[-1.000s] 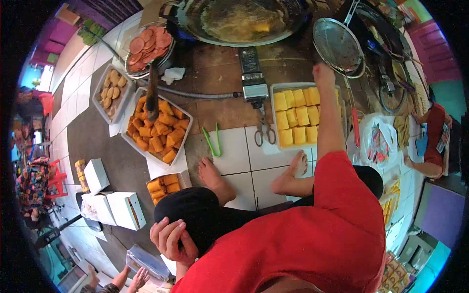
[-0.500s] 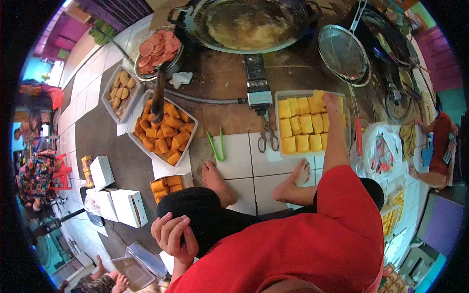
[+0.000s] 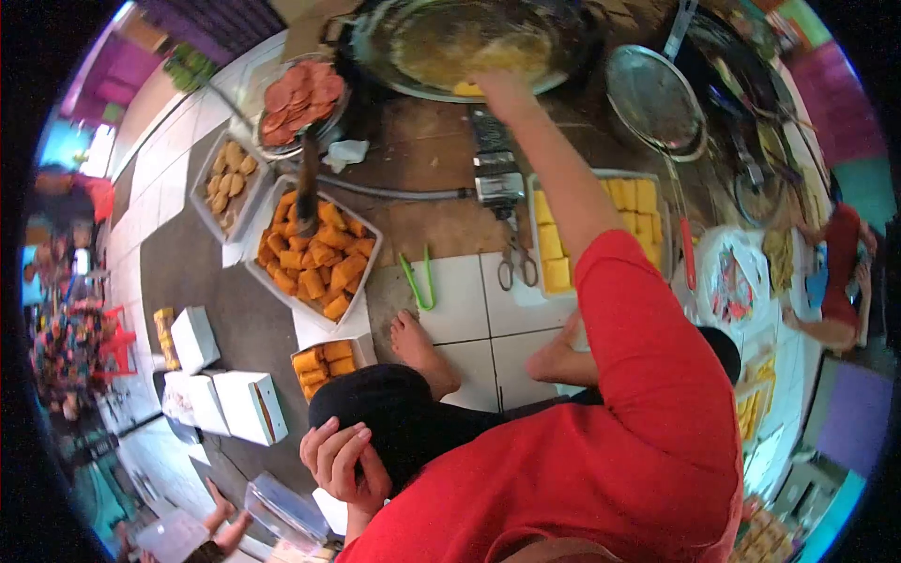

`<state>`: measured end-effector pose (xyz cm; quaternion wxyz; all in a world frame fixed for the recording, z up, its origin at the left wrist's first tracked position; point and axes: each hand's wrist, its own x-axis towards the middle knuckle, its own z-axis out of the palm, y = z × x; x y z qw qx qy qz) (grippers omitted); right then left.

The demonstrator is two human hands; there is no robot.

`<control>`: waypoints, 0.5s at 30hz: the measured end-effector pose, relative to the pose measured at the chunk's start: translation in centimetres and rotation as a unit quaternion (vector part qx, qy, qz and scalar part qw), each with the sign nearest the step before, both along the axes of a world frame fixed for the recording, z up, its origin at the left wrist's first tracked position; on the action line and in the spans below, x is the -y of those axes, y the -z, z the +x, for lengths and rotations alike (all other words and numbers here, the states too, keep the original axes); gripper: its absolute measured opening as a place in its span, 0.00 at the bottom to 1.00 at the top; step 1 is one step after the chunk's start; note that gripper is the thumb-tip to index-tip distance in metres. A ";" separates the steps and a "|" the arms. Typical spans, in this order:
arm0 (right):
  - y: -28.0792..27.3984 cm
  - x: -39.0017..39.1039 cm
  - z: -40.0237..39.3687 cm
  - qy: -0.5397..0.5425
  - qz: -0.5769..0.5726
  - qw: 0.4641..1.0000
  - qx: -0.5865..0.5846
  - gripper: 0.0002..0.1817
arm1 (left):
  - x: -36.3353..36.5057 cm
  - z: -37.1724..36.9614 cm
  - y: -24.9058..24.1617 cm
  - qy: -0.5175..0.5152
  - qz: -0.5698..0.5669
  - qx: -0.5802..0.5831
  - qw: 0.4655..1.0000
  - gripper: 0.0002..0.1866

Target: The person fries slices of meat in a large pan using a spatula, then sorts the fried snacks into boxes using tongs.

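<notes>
My right hand (image 3: 502,89) is stretched over the near rim of a large wok (image 3: 375,66) of bubbling oil. Its fingers are closed on a yellow uncooked roll (image 3: 467,89), low by the oil. Under my right arm stands a plastic tub (image 3: 532,220) with rows of similar yellow rolls (image 3: 558,274); the arm covers part of it. Beside my knee rests my left hand (image 3: 345,462), fingers loosely bent and slightly apart, with nothing in it. Ahead of that knee, a small box holds fried orange rolls (image 3: 324,364).
A large tub of fried rolls (image 3: 324,258), a bowl of pink slices (image 3: 302,98) and green tongs (image 3: 419,279) lie left. Scissors (image 3: 516,258) are near the burner fitting (image 3: 497,174). A strainer (image 3: 654,98) and a plastic bag (image 3: 732,286) are right. Other people sit at both sides.
My right hand has moved from the tub of yellow rolls up and left to the wok, carrying one roll. My left hand has shifted slightly right beside my knee.
</notes>
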<state>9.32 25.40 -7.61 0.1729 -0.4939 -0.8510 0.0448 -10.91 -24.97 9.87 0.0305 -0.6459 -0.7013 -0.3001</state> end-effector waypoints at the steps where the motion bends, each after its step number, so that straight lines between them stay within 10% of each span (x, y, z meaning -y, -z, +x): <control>1: 0.1 2.0 1.1 0.020 0.015 0.999 -0.042 0.09 | 0.1 0.0 0.0 -0.001 0.000 -0.002 1.000 0.04; 4: 2.8 7.2 7.9 0.079 0.107 0.974 -0.184 0.11 | 0.3 -0.1 0.1 0.002 -0.006 -0.011 1.000 0.04; 9: 16.1 13.4 24.3 0.358 -0.002 0.929 0.092 0.26 | 0.1 0.6 -0.2 -0.001 -0.029 -0.030 0.999 0.05; 11: 13.4 15.0 26.0 0.443 -0.077 0.882 0.142 0.33 | -0.1 1.0 -0.2 0.000 -0.033 -0.037 0.999 0.05; 15: 14.7 14.6 30.7 0.480 -0.114 0.869 -0.043 0.36 | -0.7 1.6 -0.5 -0.001 -0.038 -0.046 0.998 0.05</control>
